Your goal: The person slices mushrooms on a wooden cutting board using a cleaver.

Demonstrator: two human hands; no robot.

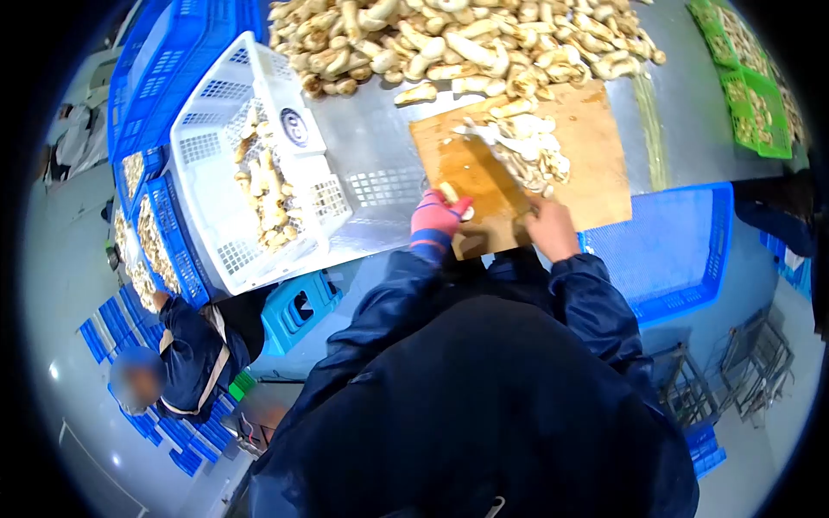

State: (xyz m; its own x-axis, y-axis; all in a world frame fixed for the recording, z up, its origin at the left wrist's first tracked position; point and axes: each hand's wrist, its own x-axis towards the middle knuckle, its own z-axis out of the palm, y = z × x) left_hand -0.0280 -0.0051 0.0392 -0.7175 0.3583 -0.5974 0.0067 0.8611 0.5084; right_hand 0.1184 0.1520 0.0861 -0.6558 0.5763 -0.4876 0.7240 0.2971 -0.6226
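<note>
My left hand (438, 217), in a pink and blue glove, holds a mushroom piece (448, 192) over the left edge of a wooden cutting board (604, 160). My bare right hand (551, 226) is closed round the handle of a knife (499, 173), whose broad blade points up and left across the board. Pale trimmed mushroom pieces (540, 142) lie on the board beside the blade. Beyond the board, a large heap of whole mushrooms (466, 43) covers the metal table (363, 129).
A white crate (203, 186) holding mushrooms stands at the left, near blue crates (177, 224). A blue crate (673, 250) is right of my right hand. Green baskets (760, 116) hold mushrooms at the far right. Another person (194, 354) works at the lower left.
</note>
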